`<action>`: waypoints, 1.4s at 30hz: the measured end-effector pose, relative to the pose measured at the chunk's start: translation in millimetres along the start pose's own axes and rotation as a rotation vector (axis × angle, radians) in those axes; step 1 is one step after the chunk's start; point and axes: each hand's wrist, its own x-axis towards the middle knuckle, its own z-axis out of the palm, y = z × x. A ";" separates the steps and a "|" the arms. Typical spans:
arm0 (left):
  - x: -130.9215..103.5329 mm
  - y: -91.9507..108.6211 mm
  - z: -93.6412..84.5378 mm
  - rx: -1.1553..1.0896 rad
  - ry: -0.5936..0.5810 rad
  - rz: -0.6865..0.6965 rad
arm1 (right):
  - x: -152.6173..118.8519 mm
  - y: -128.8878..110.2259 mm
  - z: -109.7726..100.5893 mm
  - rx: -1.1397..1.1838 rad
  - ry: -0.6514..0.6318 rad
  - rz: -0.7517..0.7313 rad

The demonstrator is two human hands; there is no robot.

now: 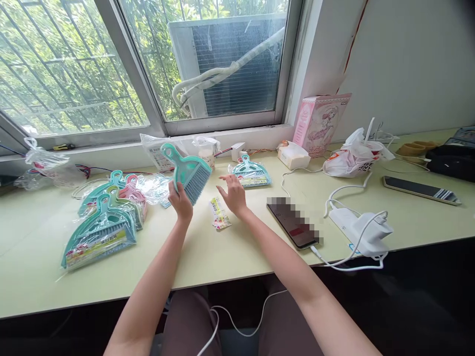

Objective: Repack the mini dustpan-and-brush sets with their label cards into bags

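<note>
So, gripping a teal dustpan-and-brush set (187,170) above the table (211,262) in the left hand (181,202), curled round its side. Holding nothing in the loosely open right hand (235,195), just beside some printed labels (219,215). Seeing plastic-bagged dustpan sets (102,230) off left too.

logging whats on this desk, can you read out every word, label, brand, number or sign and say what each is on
"ENY", as far as it reads: white plastic bag; letters above it unclear.
Printed cards: characters too blurred to read.
Labels on packaged brush sets: too small and blurred.
Pink box: corner mark too small.
Printed package by the window: too small.
Cabled phone: screen marks too blurred.
</note>
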 end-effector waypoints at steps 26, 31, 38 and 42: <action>0.9 -10.4 6.0 -0.024 -0.075 0.127 | 21.6 14.8 -25.7 0.650 -0.091 0.122; 17.9 -13.8 -0.6 0.033 0.023 0.147 | 18.1 12.5 -21.9 0.436 -0.103 0.021; -2.0 -3.8 6.5 0.144 -0.057 0.117 | 6.8 -1.8 -12.4 0.238 0.098 -0.128; -26.5 3.5 14.8 0.116 -0.254 0.173 | 0.2 -7.6 -7.8 0.156 0.206 -0.153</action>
